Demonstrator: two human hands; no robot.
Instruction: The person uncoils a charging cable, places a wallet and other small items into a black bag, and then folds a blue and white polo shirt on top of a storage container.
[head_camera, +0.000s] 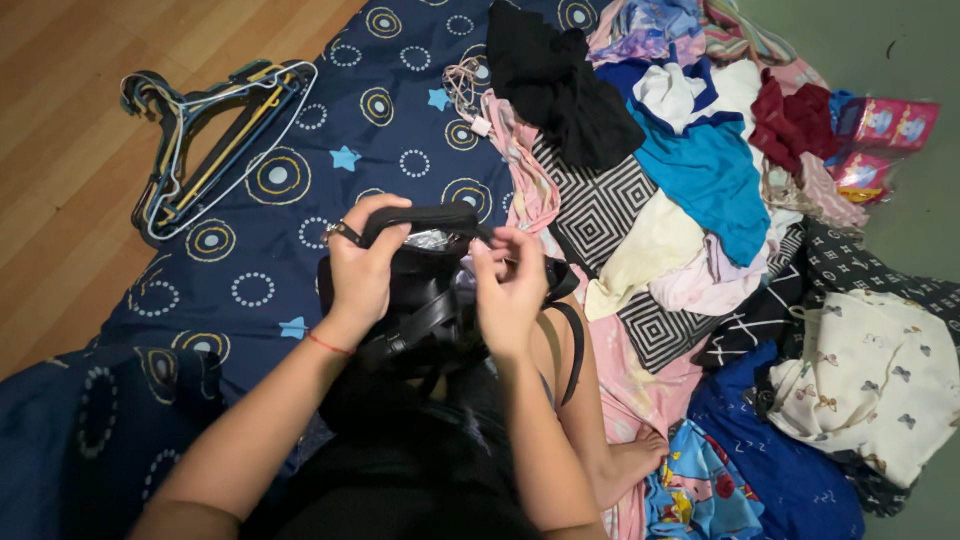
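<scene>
- Black bag (425, 300) sits in the person's lap, above a navy patterned sheet (300, 180).
- Left hand (362, 268): grip clenched on the bag's upper edge, thumb over the rim.
- Right hand (510, 290): fingers pinch the bag's right side.
- Clothes pile (700, 180) lies just right; hangers (210, 140) well left.

Wood-plank floor (60, 150) at left, warm brown. Navy bedsheet (330, 130) w/ ring & star print spread over it. Grey-green floor (900, 40) top right. Clothes heap (720, 200) across right half. Bundle of hangers (215, 140) on sheet edge. Light dim, indoor.
</scene>
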